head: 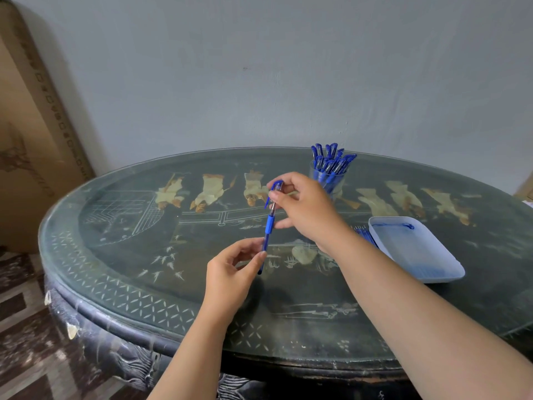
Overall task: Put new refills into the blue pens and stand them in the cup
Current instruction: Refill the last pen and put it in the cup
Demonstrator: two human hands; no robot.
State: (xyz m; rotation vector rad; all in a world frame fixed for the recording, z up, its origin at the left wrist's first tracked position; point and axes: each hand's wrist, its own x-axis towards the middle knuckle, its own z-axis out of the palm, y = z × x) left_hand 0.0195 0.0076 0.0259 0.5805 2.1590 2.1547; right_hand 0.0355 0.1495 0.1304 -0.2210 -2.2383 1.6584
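Observation:
A blue pen [267,230] slants above the middle of the table, its metal tip pointing up. My left hand [230,272] pinches its lower barrel between thumb and fingertips. My right hand [302,209] pinches a blue cap [276,189] just above the pen's tip. A clear cup [328,180] at the back holds several blue capped pens standing upright. More blue pens or refills [364,235] lie on the table behind my right wrist, partly hidden.
A shallow white tray [415,249] with blue ink smears sits at the right. The dark oval table [138,255] has a glass top with painted figures. A grey wall stands behind it and a tall framed panel [34,134] leans at the left.

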